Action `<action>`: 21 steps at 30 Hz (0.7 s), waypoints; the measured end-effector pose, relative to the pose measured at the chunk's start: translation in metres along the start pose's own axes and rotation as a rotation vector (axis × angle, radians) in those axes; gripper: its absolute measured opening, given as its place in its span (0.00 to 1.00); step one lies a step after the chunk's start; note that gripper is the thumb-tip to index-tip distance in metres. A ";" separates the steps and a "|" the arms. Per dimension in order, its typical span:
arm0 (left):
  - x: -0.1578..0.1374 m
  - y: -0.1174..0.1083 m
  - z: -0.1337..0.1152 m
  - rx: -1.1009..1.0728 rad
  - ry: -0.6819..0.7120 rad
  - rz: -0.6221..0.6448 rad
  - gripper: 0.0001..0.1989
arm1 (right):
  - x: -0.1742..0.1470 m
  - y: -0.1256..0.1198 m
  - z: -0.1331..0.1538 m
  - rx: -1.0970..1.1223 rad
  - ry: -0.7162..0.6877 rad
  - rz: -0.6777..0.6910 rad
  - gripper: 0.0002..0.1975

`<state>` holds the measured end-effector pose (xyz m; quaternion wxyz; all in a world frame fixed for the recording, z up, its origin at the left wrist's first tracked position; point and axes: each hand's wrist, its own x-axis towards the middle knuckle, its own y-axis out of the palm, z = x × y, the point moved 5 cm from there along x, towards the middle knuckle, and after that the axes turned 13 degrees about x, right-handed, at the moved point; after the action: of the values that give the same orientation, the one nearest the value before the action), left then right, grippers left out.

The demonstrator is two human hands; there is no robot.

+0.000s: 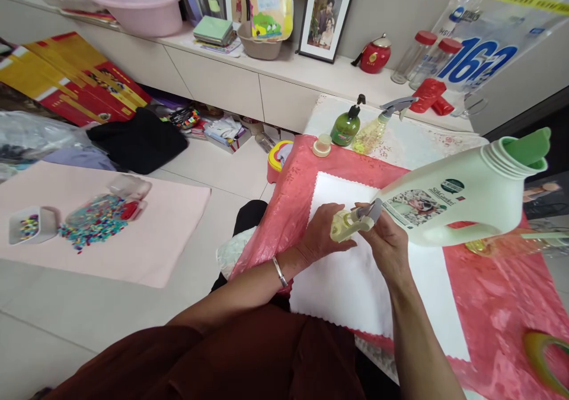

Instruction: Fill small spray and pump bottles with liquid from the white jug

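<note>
A small clear spray bottle (341, 224) with yellowish contents is between my hands, above a white scallop-edged cloth (351, 287). My left hand (323, 231) wraps round the bottle's body. At its grey spray head (368, 211), the fingers of my right hand (387, 240) are closed. Just beyond my right hand stands a large pale green detergent jug (453, 192) labelled SilkGarden, uncapped, with a green spout at its mouth. The cloth lies on a red plastic table cover (502, 305).
A green pump bottle (345, 128), another spray bottle (372, 133) and a pale cap (322, 146) stand at the table's far side. A tape roll (549, 355) lies front right. Colourful beads (95, 222) cover a pink board on the left. Picture frames (326, 18) line the cabinet.
</note>
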<state>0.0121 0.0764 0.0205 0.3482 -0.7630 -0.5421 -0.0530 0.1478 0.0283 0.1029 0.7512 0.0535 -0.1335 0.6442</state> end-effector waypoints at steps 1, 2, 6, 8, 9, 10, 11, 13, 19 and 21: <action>0.000 0.001 0.001 -0.003 -0.012 0.007 0.47 | 0.001 0.000 -0.001 -0.006 -0.001 0.006 0.15; 0.001 0.001 0.001 -0.007 -0.022 0.012 0.47 | 0.001 0.000 -0.002 -0.014 -0.001 0.013 0.16; 0.002 0.000 0.000 -0.032 -0.034 0.026 0.45 | 0.004 -0.002 -0.004 -0.063 -0.013 0.048 0.16; 0.002 -0.001 -0.001 -0.041 -0.047 0.022 0.45 | 0.006 -0.004 -0.001 -0.086 -0.023 0.069 0.14; 0.003 -0.002 -0.001 -0.043 -0.055 0.019 0.45 | 0.007 -0.004 0.002 -0.093 -0.029 0.080 0.13; 0.003 -0.002 -0.001 -0.045 -0.063 0.017 0.45 | 0.009 -0.005 0.006 -0.096 -0.035 0.088 0.13; 0.003 -0.003 -0.002 -0.047 -0.066 0.016 0.44 | 0.011 -0.005 0.010 -0.099 -0.044 0.098 0.12; 0.003 -0.004 -0.003 -0.054 -0.056 0.014 0.43 | 0.016 -0.005 0.019 -0.133 -0.071 0.134 0.11; 0.003 -0.004 -0.005 -0.030 -0.038 0.030 0.43 | 0.022 -0.002 0.030 -0.193 -0.102 0.234 0.11; 0.003 -0.005 -0.006 -0.019 -0.025 0.025 0.44 | 0.020 -0.003 0.025 -0.150 -0.074 0.220 0.11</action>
<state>0.0108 0.0757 0.0286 0.3347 -0.7737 -0.5362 -0.0444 0.1499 0.0411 0.1323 0.6723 0.0062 -0.2141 0.7086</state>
